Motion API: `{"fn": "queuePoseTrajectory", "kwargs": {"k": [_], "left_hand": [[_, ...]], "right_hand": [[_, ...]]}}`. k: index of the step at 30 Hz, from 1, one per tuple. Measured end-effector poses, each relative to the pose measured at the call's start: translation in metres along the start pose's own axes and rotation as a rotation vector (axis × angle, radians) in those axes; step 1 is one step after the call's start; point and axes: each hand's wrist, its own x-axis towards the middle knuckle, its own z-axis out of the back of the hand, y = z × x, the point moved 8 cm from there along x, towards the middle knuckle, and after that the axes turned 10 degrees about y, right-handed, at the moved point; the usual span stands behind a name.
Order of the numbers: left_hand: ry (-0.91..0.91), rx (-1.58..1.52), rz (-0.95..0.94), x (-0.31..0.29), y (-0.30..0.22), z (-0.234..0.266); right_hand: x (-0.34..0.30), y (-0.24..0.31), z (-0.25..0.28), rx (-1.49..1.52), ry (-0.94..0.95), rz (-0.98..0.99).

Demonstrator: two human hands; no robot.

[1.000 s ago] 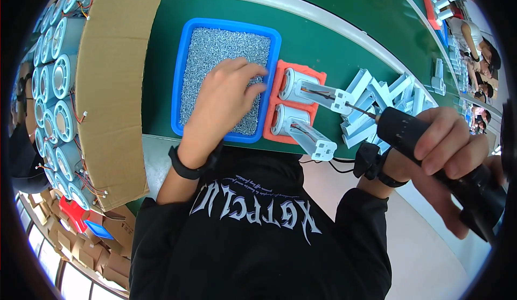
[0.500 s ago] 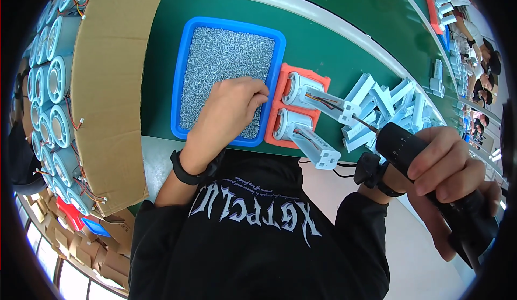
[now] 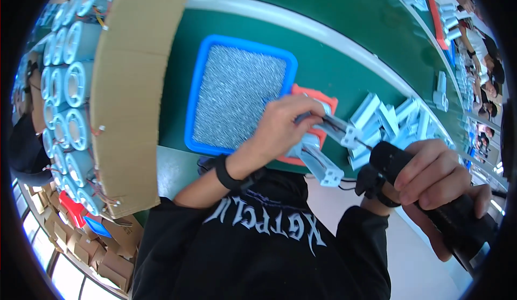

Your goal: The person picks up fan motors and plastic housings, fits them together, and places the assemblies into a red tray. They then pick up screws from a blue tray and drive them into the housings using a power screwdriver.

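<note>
My right hand [image 3: 439,179] is wrapped round a black electric screwdriver [image 3: 389,157], its thin bit reaching the end of a pale blue-white bracket [image 3: 350,136]. Over a red holder [image 3: 315,94] my left hand [image 3: 283,125] is closed, thumb and fingers pinched together by the inner end of that bracket. What lies between these fingertips is too small to make out. The hand hides most of the cylindrical motor there. A second bracket [image 3: 322,166] sticks out from the holder, closer to me. Left of the hand stands a blue tray [image 3: 195,95] full of small silver screws [image 3: 239,93].
Loose pale brackets [image 3: 390,120] lie piled right of the holder. At the left, a cardboard flap [image 3: 129,95] stands beside stacked motors [image 3: 75,85] with trailing wires. A white rail [image 3: 323,26] crosses the green bench. Other people sit far right.
My left hand has moved right, from over the screw tray to the upper bracket on the holder. The right hand still holds the screwdriver by the bracket's end. The whole view has shifted slightly.
</note>
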Motion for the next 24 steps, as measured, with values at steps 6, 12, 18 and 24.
{"fn": "queuePoseTrajectory", "kwargs": {"k": [6, 12, 18, 24], "left_hand": [[-0.007, 0.105, -0.126, -0.005, -0.002, -0.005], [-0.016, -0.123, 0.07, -0.007, 0.016, -0.002], [-0.057, -0.177, -0.131, -0.008, -0.002, 0.008], [0.051, -0.414, -0.02, -0.008, 0.005, -0.004]], "right_hand": [[-0.017, 0.003, 0.007, 0.042, -0.076, 0.06], [-0.015, 0.014, 0.02, 0.037, -0.264, 0.169], [-0.024, 0.034, 0.032, 0.099, -0.357, 0.306], [-0.027, 0.037, 0.042, 0.121, -0.414, 0.262]]}}
